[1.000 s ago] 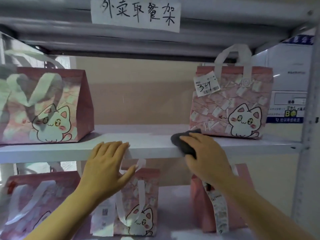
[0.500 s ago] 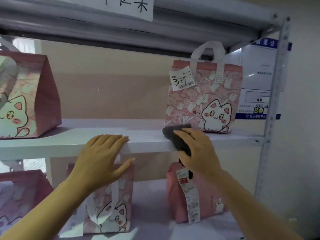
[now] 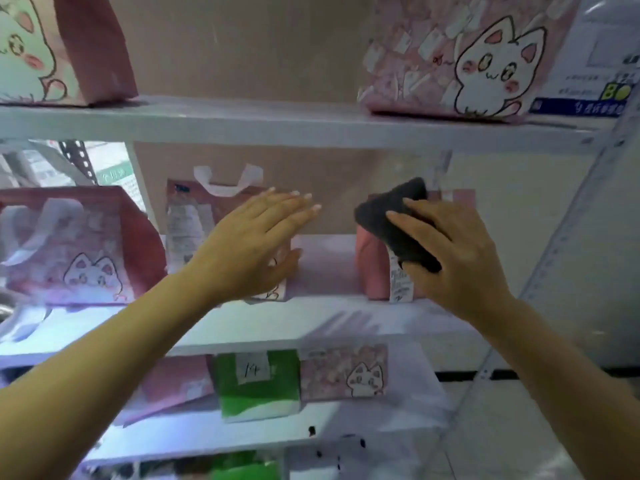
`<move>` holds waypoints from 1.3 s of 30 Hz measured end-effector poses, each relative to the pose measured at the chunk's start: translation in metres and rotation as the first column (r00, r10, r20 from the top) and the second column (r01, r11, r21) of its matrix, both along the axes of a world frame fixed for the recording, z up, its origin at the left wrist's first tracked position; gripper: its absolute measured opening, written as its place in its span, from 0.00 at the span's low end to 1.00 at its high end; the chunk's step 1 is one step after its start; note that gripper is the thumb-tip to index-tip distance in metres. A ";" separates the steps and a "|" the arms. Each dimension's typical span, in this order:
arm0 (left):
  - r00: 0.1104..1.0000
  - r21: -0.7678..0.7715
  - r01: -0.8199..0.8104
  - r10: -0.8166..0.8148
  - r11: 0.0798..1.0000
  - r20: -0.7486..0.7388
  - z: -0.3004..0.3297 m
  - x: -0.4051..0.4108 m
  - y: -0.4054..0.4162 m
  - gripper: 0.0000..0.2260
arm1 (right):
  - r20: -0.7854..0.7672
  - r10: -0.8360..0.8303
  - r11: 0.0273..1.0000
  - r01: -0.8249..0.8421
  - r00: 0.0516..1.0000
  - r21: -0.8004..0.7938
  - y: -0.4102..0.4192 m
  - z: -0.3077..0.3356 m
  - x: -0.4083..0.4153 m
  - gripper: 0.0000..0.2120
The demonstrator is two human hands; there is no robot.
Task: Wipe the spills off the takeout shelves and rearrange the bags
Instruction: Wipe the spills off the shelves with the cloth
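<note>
Nearest, dark spots on the lowest shelf edge, likely spills not yet wiped. Above, green bag beside a small cat bag. At mid height, left hand flat, fingers straight and apart, in front of a receipt-tagged bag; right hand clamped on the dark cloth before the pink bag. Best to shift bags aside first, then press the cloth flat along the middle shelf. Farthest, top shelf with two cat bags.
</note>
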State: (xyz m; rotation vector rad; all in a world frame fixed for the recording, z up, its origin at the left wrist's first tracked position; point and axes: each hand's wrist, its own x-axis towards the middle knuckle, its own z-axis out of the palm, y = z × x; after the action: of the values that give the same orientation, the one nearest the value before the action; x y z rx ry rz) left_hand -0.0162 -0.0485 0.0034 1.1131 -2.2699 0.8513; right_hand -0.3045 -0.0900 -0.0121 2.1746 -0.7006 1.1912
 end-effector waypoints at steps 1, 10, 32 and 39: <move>1.000 0.031 0.014 -0.013 0.999 -0.022 -0.016 -0.001 0.007 0.20 | -0.023 0.030 0.998 -0.028 0.999 0.058 0.004 -0.021 0.000 0.20; 0.994 0.433 -0.027 0.072 0.901 -0.087 -0.194 0.001 0.070 0.20 | -0.318 0.141 0.803 0.080 0.938 0.591 0.032 -0.231 -0.025 0.22; 0.952 0.756 -0.253 0.295 0.604 0.083 -0.445 0.049 0.023 0.29 | -0.245 -0.098 0.537 0.258 0.965 0.803 0.009 -0.413 0.017 0.24; 0.954 0.738 -0.248 0.291 0.628 0.073 -0.542 0.042 -0.015 0.31 | -0.047 -0.117 0.461 0.096 0.992 0.882 -0.025 -0.517 0.051 0.25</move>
State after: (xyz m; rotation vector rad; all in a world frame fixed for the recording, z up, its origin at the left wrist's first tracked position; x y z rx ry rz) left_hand 0.0260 -0.0630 -0.5390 1.8346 -2.4904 -0.0950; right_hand -0.2536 -0.1146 -0.5287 2.8493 -1.7656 0.8231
